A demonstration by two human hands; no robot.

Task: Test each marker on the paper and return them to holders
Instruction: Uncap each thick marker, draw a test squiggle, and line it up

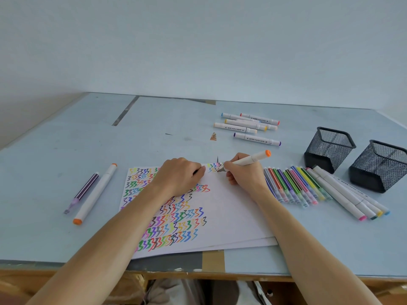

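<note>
Black mesh holders point(329, 148) and point(379, 165) stand at the right of the table point(66, 150); no marker shows in either. My right hand point(244, 175) grips a white marker with an orange end cap point(248, 160), tip on the paper point(231, 212) near its far edge. My left hand point(180, 176) rests curled on the paper, pinching something small and dark. Thin pens point(295, 186) and thick markers point(345, 192) lie in a row beside the holders; more markers point(248, 125) lie beyond.
</note>
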